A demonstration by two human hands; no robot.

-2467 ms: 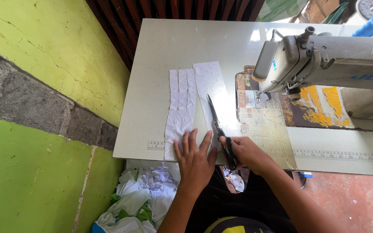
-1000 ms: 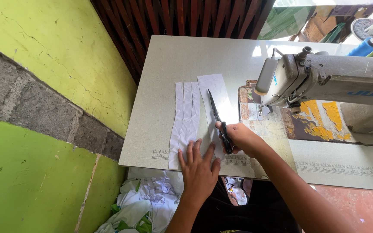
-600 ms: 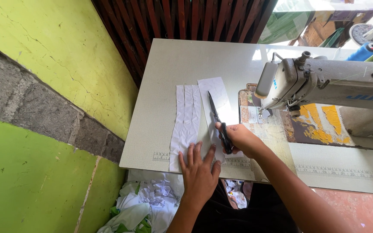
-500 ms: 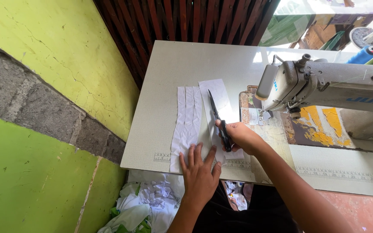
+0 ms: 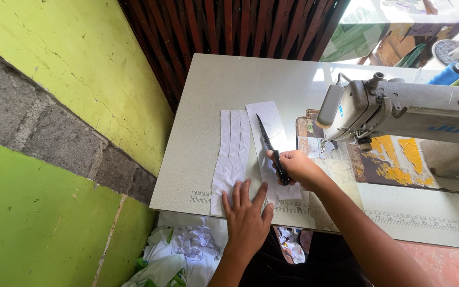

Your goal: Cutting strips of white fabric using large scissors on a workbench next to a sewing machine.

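Your right hand is closed around the handles of the black scissors, whose blades point away from you along a strip of white fabric on the table. Your left hand lies flat, fingers spread, pressing the near end of the pleated white fabric just beside it. The sewing machine stands to your right.

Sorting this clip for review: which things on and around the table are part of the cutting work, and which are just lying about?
In use:
- scissors, in the right hand
- white cloth strips, pressed flat by the left hand
- white sheet under the blades

Lying about:
- sewing machine
- thread spools
- cloth scraps on the floor
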